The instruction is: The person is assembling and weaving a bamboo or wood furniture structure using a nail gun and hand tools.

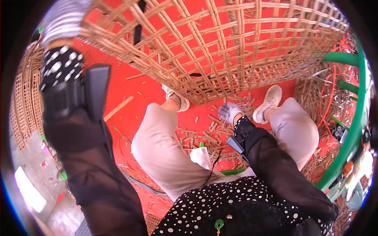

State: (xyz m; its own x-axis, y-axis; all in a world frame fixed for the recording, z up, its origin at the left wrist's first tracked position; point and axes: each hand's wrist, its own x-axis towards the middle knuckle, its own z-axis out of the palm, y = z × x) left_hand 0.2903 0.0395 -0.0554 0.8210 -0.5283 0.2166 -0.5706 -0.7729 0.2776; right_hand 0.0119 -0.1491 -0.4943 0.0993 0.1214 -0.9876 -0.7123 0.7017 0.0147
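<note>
A large panel of woven brown wicker (220,47) with an open square grid stands tilted in front of me, its lower edge close to the floor between my shoes. My left hand (65,19), in a striped grey-and-white glove, is raised at the panel's upper left edge. It is blurred and its fingers are cut off by the view, so its grip cannot be made out. Low by the panel's bottom edge is my right hand (230,113), in a pale grey glove. Its fingers are slightly bent and apart, above short brown offcuts (212,131), and I see nothing held in them.
Red sheeting (126,90) covers the floor. A curved green metal frame (342,157) stands at my right, with a heap of brown scraps (311,90) beside it. More woven panels (27,98) lean at the far left. A thin wooden stick (118,109) lies left of my leg.
</note>
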